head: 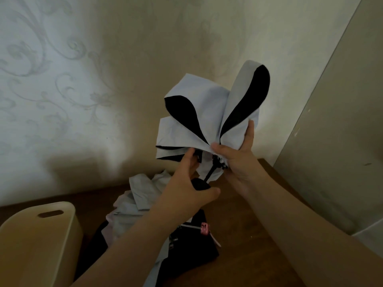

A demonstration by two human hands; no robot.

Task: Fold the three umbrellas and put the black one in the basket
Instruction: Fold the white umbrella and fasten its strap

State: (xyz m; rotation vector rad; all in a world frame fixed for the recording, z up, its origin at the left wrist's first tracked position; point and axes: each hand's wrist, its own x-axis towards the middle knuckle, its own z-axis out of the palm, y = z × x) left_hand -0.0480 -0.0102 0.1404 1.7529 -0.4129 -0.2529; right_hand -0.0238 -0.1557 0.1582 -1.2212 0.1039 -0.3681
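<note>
Umbrella (207, 112) fabric was soft and loose, probably light. Left hand (192, 187) gripped the stiff handle (200, 184), the firmest hold; right hand (236, 156) gathered the canopy folds.

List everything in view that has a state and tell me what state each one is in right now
Held umbrella: collapsed, canopy panels loose and unwrapped, raised above the table.
Left hand: grips the umbrella's black handle.
Right hand: pinches the gathered canopy folds.
Umbrellas on the table: lying in a loose, unfolded heap.
Basket: standing at the left, inside not visible.
</note>
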